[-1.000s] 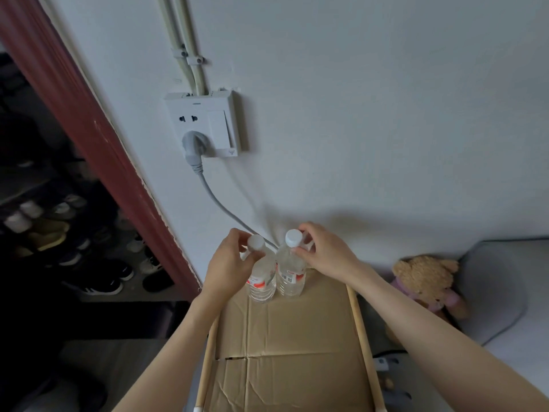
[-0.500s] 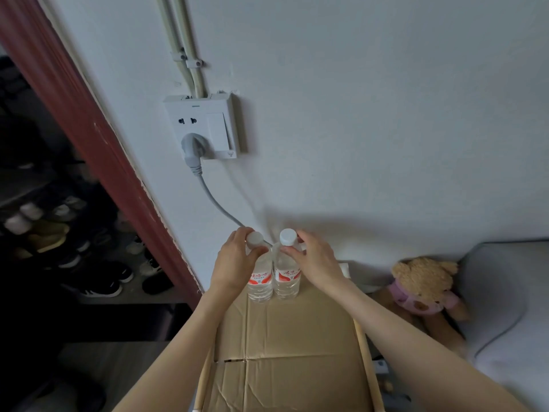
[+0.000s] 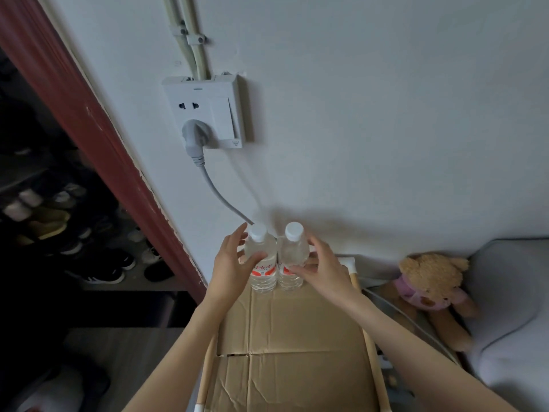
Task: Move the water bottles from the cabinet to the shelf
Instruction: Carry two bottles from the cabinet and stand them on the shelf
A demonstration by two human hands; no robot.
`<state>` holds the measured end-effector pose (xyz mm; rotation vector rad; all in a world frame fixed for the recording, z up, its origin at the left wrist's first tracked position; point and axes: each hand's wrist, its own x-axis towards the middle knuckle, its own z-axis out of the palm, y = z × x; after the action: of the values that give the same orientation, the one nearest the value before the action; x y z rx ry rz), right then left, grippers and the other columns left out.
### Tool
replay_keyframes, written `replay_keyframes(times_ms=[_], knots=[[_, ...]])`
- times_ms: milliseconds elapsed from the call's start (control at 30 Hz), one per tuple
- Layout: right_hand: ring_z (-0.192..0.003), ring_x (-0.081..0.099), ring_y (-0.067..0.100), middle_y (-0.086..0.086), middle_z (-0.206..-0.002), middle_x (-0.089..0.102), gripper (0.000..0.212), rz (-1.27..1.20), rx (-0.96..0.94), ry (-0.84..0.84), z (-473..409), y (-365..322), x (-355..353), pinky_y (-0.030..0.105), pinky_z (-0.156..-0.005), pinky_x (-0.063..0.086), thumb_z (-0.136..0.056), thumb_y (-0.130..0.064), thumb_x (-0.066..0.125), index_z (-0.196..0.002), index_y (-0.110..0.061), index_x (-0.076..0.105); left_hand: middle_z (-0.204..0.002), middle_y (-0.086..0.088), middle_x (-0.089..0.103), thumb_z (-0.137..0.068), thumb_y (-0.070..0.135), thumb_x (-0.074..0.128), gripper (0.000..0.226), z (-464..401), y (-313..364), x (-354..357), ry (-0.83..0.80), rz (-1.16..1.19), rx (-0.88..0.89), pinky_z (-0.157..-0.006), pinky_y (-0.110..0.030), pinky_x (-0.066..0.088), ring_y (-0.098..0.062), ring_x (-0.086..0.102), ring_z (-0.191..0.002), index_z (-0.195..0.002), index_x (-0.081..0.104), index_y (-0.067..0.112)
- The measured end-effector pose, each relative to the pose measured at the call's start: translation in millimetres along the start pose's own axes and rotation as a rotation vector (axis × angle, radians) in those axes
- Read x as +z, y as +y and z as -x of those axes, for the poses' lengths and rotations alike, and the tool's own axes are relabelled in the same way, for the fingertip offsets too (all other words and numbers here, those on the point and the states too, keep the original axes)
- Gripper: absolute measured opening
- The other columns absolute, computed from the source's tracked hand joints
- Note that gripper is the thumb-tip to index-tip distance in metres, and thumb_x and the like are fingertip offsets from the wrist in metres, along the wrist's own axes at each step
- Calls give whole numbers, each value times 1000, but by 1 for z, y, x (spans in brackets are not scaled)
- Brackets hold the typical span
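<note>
Two clear water bottles with white caps and red labels stand upright side by side at the back of a cardboard-lined shelf top (image 3: 297, 337), close to the wall. My left hand (image 3: 230, 263) is beside the left bottle (image 3: 263, 275), fingers straight and spread, thumb lying across its front. My right hand (image 3: 323, 269) cups loosely around the right bottle (image 3: 292, 251), fingers apart, thumb near its label. Neither hand is closed around a bottle.
A white wall socket (image 3: 205, 111) with a grey plug and cable (image 3: 219, 197) hangs just above the bottles. A red door frame (image 3: 89, 114) and several shoes (image 3: 98, 263) lie to the left. A teddy bear (image 3: 427, 283) and a grey cushion (image 3: 511, 292) are on the right.
Both hands slid from the bottle necks down to the bodies and loosened, fingers spreading. The bottles now stand upright and together against the wall.
</note>
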<state>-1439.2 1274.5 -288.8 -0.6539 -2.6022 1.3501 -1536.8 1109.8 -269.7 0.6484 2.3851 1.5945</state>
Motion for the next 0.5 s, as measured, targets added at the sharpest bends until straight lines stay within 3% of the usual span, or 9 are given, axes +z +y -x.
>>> replay_keyframes(times_ms=[67,133,233,333,433,500], knots=[[-123,42,7,-11,-137,40,86,-6,31,-56,1,11,7,27,-102,37,-72,-41,72,-141,-28,22,-123,3,47,-78,18,70,67,9,-13,2,-1,56,-55,-93,-25,41,-9,47,-111,-135,36,21],[-123,43,7,-13,-134,44,82,-76,51,-115,1,20,17,40,-105,39,-70,-38,74,-137,-29,27,-125,5,48,-78,23,70,67,16,-33,8,-19,54,-113,-91,-24,39,-8,48,-113,-135,35,23],[-120,47,8,-12,-131,49,71,-158,122,-156,0,29,31,42,-104,41,-69,-40,74,-127,-38,33,-128,10,47,-77,28,70,68,24,-60,21,-58,14,-182,-89,-22,40,-11,49,-113,-135,34,28],[-122,49,14,-5,-134,50,73,-178,192,-139,-5,40,44,41,-104,40,-70,-46,72,-131,-32,34,-117,31,45,-82,13,66,55,26,-71,35,-82,101,-222,-90,-14,43,-6,53,-110,-127,38,30],[-123,47,15,-3,-136,47,76,-203,221,-86,-11,49,52,36,-103,39,-72,-41,72,-134,-26,31,-114,9,58,-82,9,64,50,20,-81,45,-22,190,-269,-93,-21,46,-15,56,-110,-126,43,18],[-123,46,13,-5,-136,47,78,-220,220,-46,-13,53,57,35,-103,39,-70,-41,74,-134,-28,30,-106,14,57,-82,6,63,48,17,-82,47,19,176,-260,-83,-7,44,-11,56,-104,-126,43,13]])
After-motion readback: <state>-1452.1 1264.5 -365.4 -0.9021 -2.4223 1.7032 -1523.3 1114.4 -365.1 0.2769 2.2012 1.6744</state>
